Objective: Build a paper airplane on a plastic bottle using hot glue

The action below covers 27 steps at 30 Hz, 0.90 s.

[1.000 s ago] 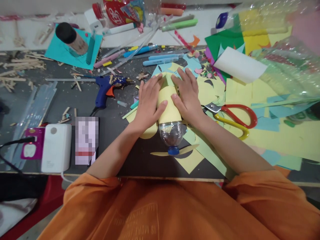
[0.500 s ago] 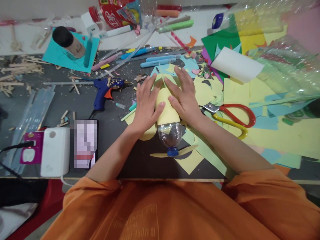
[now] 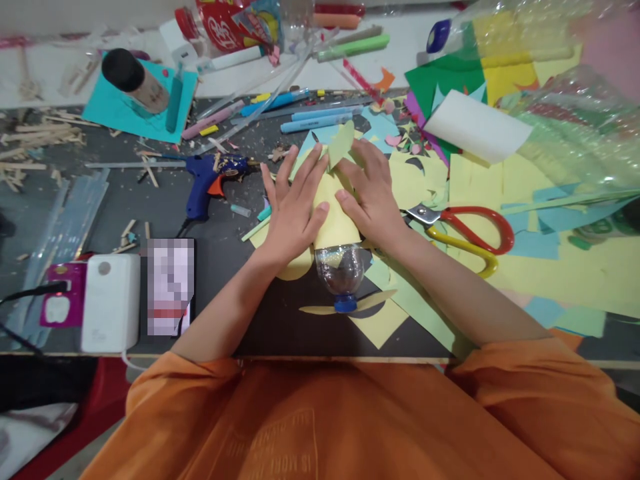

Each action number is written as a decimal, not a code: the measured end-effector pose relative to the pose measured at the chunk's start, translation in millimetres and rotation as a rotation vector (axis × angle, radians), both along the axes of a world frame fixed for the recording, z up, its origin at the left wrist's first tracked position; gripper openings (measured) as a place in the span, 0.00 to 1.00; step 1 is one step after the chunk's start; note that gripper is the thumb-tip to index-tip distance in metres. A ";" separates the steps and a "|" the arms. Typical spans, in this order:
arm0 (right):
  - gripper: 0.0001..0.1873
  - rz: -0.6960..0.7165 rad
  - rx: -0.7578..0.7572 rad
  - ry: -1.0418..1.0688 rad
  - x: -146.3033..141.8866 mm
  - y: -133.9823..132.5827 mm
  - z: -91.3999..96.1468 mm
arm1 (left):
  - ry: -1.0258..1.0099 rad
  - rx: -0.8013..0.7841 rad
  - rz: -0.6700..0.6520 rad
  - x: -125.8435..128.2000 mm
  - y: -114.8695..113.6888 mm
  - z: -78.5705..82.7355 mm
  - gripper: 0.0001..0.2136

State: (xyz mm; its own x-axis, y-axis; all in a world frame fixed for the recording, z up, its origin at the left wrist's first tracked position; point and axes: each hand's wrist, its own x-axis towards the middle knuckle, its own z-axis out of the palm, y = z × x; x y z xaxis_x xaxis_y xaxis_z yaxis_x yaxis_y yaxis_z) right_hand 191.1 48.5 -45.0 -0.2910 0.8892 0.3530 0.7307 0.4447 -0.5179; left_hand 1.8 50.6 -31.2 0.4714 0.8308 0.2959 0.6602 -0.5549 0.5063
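A clear plastic bottle (image 3: 341, 267) with a blue cap (image 3: 345, 305) lies on the dark table, its neck pointing toward me. Yellow paper (image 3: 334, 213) is wrapped round its body. My left hand (image 3: 291, 212) lies flat on the left side of the wrap, fingers stretched out and slightly spread. My right hand (image 3: 374, 195) presses flat on the right side, thumb on the paper. A pale green paper flap (image 3: 341, 141) sticks up between the fingertips of both hands.
Red and yellow scissors (image 3: 465, 233) lie just right of my right hand on loose coloured paper (image 3: 550, 267). A blue glue gun (image 3: 210, 177) lies to the left, markers (image 3: 313, 123) beyond. A white charger (image 3: 111, 301) and a phone (image 3: 170, 287) sit near the front left edge.
The pale green flap has risen up between my fingertips. My left fingers have spread and shifted slightly forward; the bottle stays where it was.
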 end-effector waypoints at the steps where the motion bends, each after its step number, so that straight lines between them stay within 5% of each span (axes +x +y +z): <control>1: 0.29 0.000 -0.003 -0.002 0.2 0.1 0.5 | 0.005 -0.002 0.007 -0.1 -0.5 1.4 0.30; 27: 0.28 -0.035 0.041 0.046 -1.8 -2.9 0.5 | -0.017 0.013 -0.005 1.7 0.5 -2.2 0.31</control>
